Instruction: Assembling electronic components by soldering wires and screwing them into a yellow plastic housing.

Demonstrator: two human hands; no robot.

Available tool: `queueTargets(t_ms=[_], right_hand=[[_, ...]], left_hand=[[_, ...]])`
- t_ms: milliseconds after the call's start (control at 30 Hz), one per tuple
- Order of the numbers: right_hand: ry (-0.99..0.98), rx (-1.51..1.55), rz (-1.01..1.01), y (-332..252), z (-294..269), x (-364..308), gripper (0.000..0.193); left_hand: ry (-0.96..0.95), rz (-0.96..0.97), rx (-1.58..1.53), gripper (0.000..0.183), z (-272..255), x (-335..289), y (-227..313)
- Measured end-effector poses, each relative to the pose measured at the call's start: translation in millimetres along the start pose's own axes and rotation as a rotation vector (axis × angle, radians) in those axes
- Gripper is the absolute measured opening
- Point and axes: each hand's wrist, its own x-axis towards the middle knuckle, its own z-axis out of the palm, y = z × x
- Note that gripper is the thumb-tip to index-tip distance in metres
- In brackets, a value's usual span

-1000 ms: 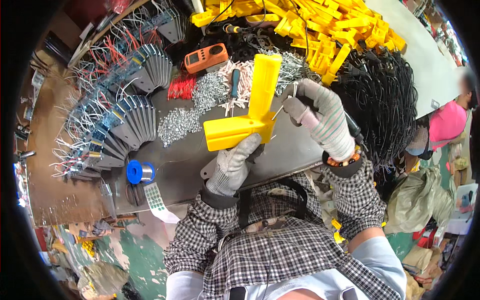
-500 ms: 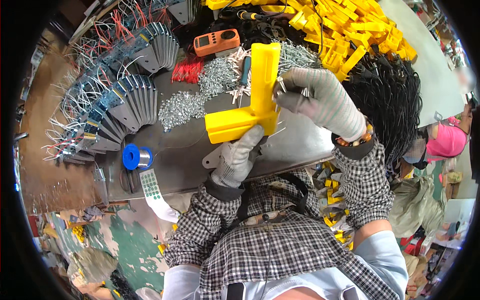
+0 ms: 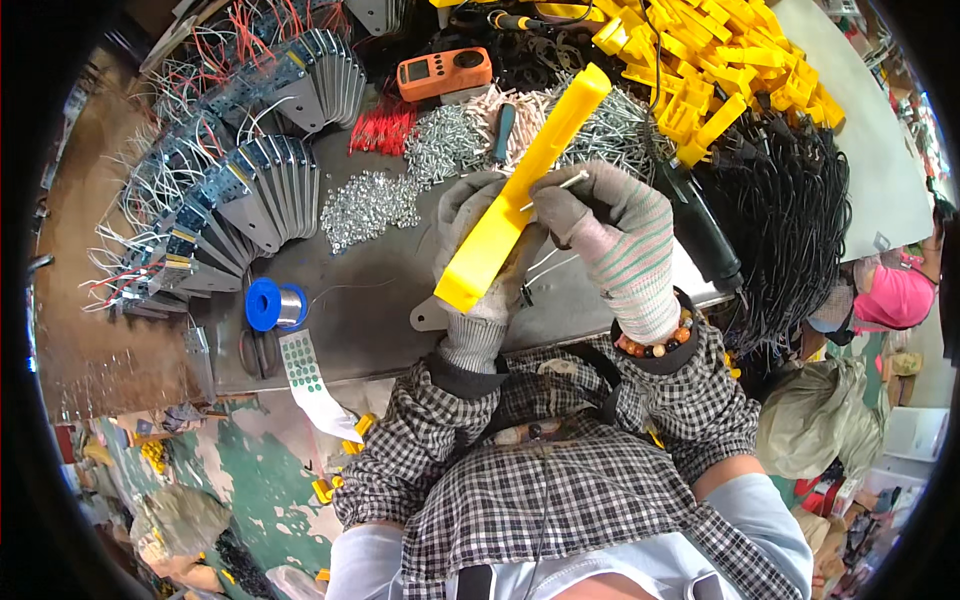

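Yellow part is gripped by left hand, fingers wrapped behind it, over the table. One thin pin is pinched by right hand at the part's right side. Versus half a second ago: part has been turned from a two-armed L view to a single slanted bar; left fingers have been brought up behind it.

Count: one part, one pin held. Further out: one black tool, one screwdriver, one orange meter, one blue spool, one pair of scissors. Screws and nuts are heaped, too many to be counted.
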Motion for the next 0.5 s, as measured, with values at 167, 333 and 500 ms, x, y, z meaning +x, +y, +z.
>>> queueTargets(t_ms=[167, 333, 500], right_hand=[[-0.022, -0.687, -0.394, -2, 4, 11, 0.022], [0.038, -1.226, -0.865, -45, -31, 27, 0.037], [-0.444, -1.502, -1.174, -27, -24, 37, 0.042]], left_hand=[[-0.005, 0.019, -0.101, 0.047, 2, -6, -18], [-0.174, -0.604, -0.66, 0.052, -25, 3, 13], [-0.506, -0.628, -0.969, 0.058, -36, 9, 12]])
